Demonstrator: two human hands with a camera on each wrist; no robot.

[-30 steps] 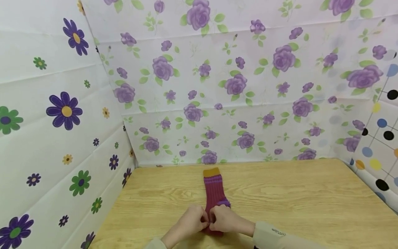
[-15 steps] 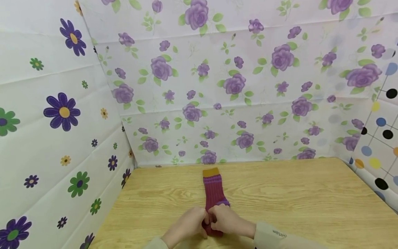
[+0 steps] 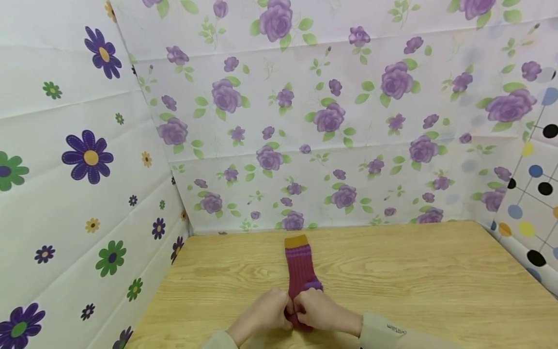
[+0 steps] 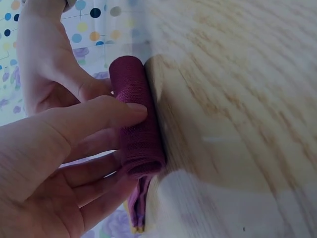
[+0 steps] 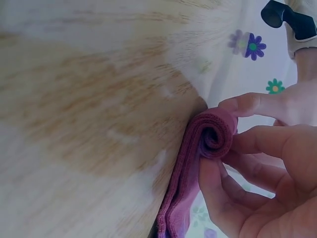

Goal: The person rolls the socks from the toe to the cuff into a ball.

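Note:
A maroon knitted sock [image 3: 301,271] with an orange cuff and purple bands lies lengthwise on the wooden table, its cuff end farthest away. Its near end is wound into a small roll, whose spiral edge [image 5: 218,131] shows in the right wrist view. My left hand [image 3: 268,310] holds one side of this roll, thumb on its surface and fingers against the far side. From the other side my right hand [image 3: 320,310] grips the roll between thumb and fingers. Both hands nearly meet over the sock. In the head view they hide most of the roll.
Wood-grain table [image 3: 414,276] surface spreads around the sock. White flower-print sheets [image 3: 261,121] hang behind it and on the left. A dotted sheet [image 3: 532,203] stands on the right. A dark camera mount [image 5: 290,20] sits at the left wrist.
My fingers have shifted slightly on the near end of the sock, the left fingertips a little lower than a second ago. The sock's cuff end has stayed in place.

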